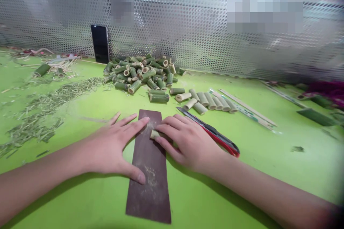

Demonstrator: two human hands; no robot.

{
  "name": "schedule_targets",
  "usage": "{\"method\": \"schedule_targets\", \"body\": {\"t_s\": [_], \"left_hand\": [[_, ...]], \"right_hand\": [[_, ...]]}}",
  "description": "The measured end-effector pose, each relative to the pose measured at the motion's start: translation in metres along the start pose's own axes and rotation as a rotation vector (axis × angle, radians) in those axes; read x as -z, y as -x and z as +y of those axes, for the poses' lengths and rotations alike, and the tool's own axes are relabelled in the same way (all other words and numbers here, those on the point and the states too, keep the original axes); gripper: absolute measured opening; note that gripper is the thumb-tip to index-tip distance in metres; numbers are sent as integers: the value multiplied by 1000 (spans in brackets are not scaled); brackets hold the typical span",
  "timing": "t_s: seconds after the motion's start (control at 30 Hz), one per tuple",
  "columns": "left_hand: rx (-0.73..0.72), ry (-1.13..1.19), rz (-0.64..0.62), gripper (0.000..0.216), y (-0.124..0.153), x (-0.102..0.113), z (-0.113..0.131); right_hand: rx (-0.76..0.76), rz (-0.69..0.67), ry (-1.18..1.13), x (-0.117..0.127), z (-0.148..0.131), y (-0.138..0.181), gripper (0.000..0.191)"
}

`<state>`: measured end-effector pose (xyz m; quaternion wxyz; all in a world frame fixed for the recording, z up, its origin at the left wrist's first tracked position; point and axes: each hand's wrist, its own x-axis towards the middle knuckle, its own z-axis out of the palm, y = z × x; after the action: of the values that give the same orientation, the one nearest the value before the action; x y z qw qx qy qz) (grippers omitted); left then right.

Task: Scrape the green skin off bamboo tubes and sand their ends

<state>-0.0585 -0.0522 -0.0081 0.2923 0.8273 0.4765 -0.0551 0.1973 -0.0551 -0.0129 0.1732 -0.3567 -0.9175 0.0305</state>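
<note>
A green tabletop [268, 171] carried everything. Toward its far edge lay a heap of cut bamboo tubes [141, 73], loose, in no container. Near the front edge lay a dark sandpaper strip [150, 186]. The left hand [110, 146] lay spread flat, pinning the strip. The right hand [188, 141] pressed a small bamboo piece [155, 134] under its fingertips onto the strip, a red-handled knife [215, 134] just beside it.

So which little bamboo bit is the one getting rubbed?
Find the long brown sanding sheet lying on the green table. Near its top, the right hand presses one pale bamboo piece onto it. It is the only piece on the sheet; the others lie behind in a heap.
</note>
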Motion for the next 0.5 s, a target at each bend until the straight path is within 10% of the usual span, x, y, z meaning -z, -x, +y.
{"method": "schedule_targets", "body": {"t_s": [0.5], "left_hand": [[-33, 36, -17, 134, -2, 2, 4]], "right_hand": [[57, -14, -232, 7, -7, 3, 17]]}}
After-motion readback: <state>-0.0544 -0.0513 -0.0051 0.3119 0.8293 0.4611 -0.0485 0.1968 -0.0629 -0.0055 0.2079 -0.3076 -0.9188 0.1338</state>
